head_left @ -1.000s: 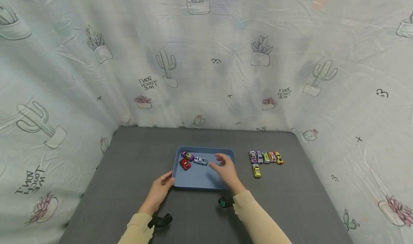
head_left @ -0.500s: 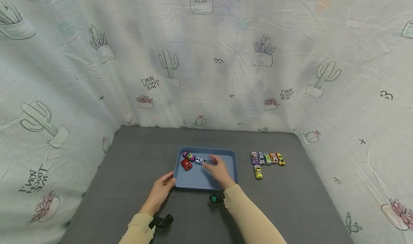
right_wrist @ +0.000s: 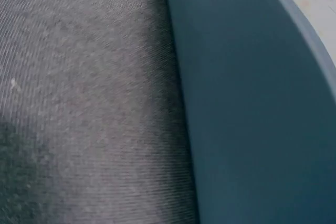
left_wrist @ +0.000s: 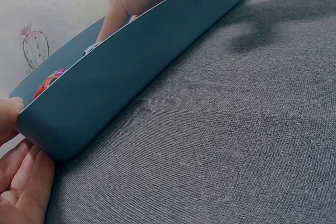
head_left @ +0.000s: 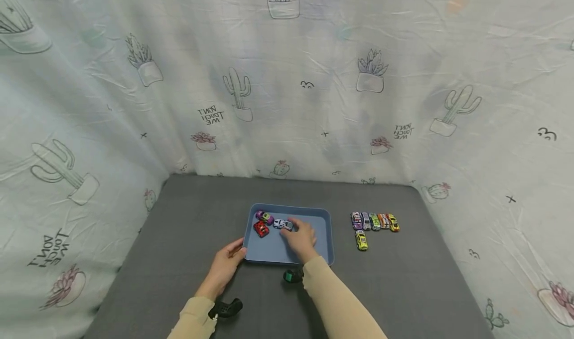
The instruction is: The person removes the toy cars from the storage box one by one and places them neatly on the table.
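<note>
A shallow blue tray (head_left: 289, 259) lies on the grey cloth. My left hand (head_left: 224, 266) grips its near left corner; in the left wrist view the thumb (left_wrist: 8, 116) is at the rim and the fingers (left_wrist: 34, 182) sit low against the outer wall. Inside the tray are a purple-and-green toy car (head_left: 264, 217), a red toy car (head_left: 261, 229) and a white toy car (head_left: 282, 224). My right hand (head_left: 301, 239) reaches over the near wall, thumb and forefinger at the white car's right end, pinching it. The right wrist view shows only the tray's outer wall (right_wrist: 252, 98) and cloth.
Right of the tray, several toy cars (head_left: 374, 222) stand side by side in a row on the grey cloth (head_left: 417, 279). A yellow toy car (head_left: 361, 240) is just in front of the row's left end. A cactus-print curtain (head_left: 287, 80) hangs behind and at both sides.
My right hand has moved left over the tray to the white toy car, its thumb and forefinger closing on it. The left hand has stayed on the tray's corner. The view has shifted slightly.
</note>
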